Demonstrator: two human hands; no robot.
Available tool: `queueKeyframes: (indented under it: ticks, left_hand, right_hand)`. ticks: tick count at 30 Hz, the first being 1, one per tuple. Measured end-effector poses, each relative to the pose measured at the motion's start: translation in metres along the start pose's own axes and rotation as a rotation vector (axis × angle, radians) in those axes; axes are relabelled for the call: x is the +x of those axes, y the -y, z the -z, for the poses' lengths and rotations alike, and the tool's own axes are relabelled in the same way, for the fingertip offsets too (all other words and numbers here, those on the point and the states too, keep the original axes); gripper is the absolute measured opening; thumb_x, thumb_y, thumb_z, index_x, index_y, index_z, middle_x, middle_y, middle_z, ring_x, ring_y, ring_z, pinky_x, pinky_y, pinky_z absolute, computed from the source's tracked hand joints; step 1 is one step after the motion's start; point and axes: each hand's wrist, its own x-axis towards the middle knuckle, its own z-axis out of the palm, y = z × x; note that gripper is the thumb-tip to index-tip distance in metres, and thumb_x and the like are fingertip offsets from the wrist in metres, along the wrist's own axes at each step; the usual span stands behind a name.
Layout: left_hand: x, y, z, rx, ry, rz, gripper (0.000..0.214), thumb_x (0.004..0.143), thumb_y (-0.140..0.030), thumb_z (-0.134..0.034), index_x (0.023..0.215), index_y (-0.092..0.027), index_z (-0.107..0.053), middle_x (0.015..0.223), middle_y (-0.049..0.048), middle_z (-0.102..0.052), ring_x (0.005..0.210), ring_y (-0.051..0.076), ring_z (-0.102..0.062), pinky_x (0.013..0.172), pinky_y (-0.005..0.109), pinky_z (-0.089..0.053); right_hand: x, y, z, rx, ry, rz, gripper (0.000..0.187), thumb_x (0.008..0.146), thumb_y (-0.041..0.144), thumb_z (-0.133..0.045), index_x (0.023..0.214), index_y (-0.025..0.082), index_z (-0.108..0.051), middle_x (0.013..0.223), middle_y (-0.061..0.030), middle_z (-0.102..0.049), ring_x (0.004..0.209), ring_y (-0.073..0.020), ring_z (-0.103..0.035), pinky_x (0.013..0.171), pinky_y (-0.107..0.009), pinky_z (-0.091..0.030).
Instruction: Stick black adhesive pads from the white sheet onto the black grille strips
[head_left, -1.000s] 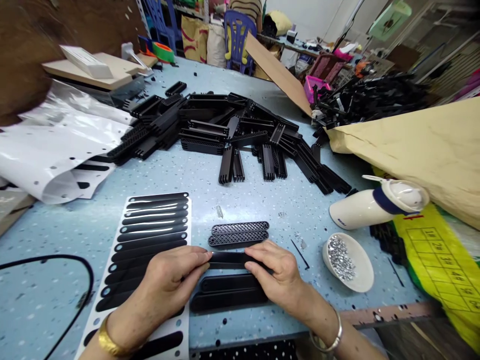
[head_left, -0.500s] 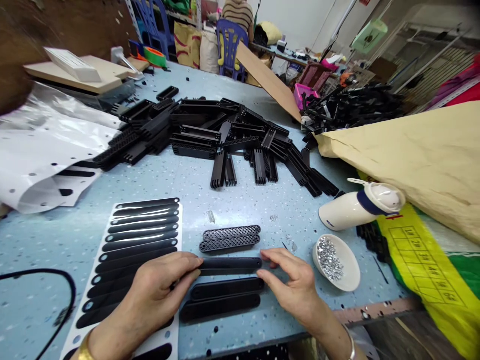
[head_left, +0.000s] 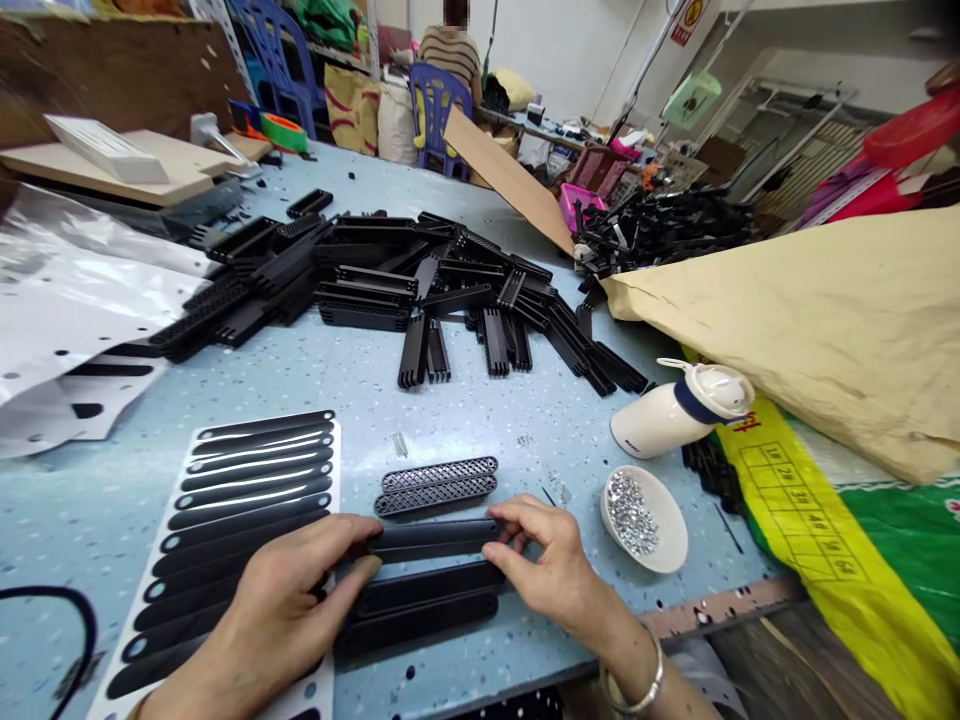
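My left hand (head_left: pixel 289 590) and my right hand (head_left: pixel 544 565) each pinch one end of a long black plastic strip (head_left: pixel 431 540) lying on the blue table. Just nearer me lie two more smooth black strips (head_left: pixel 420 605). Two perforated black strips (head_left: pixel 439 483) lie just beyond the held one. A white backing sheet (head_left: pixel 330 690) with several black oval stickers (head_left: pixel 251 480) sits under and beside my left hand.
A white bowl (head_left: pixel 670 540) of small shiny beads stands right of my right hand, a toppled white bottle (head_left: pixel 679 408) behind it. A big heap of black plastic parts (head_left: pixel 405 275) fills mid-table. Brown paper sack (head_left: pixel 817 320) and yellow-green bag (head_left: pixel 832 520) at right; silver-white sheets (head_left: pixel 67 310) at left. A person sits far back.
The view has swung up and to the right. My right hand, which had lifted off the strip's end half a second ago, grips it again; my left hand stays on the other end.
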Motion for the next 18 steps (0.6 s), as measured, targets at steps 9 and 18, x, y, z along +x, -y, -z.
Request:
queueKeyframes:
  ticks: [9, 18]
  left_hand:
    - [0.008, -0.051, 0.01, 0.071, -0.051, -0.156, 0.032, 0.087, -0.019, -0.058, 0.119, -0.022, -0.06, 0.107, 0.0095, -0.071, 0.096, 0.025, -0.068, 0.084, 0.037, -0.059]
    - [0.046, -0.068, -0.038, -0.043, 0.073, -0.251, 0.028, 0.089, -0.004, -0.044, 0.102, -0.019, -0.063, 0.095, 0.0084, -0.069, 0.089, 0.021, -0.065, 0.08, 0.035, -0.057]
  right_hand:
    - [-0.03, -0.005, 0.043, -0.418, -0.191, 0.184, 0.017, 0.089, 0.015, -0.052, 0.095, 0.014, -0.068, 0.072, -0.0061, -0.064, 0.061, -0.0171, -0.06, 0.056, -0.03, -0.051]
    - [-0.041, -0.038, 0.038, -0.884, -0.183, 0.12, 0.024, 0.091, 0.013, -0.043, 0.082, 0.013, -0.065, 0.064, -0.0073, -0.064, 0.055, -0.0179, -0.058, 0.051, -0.027, -0.036]
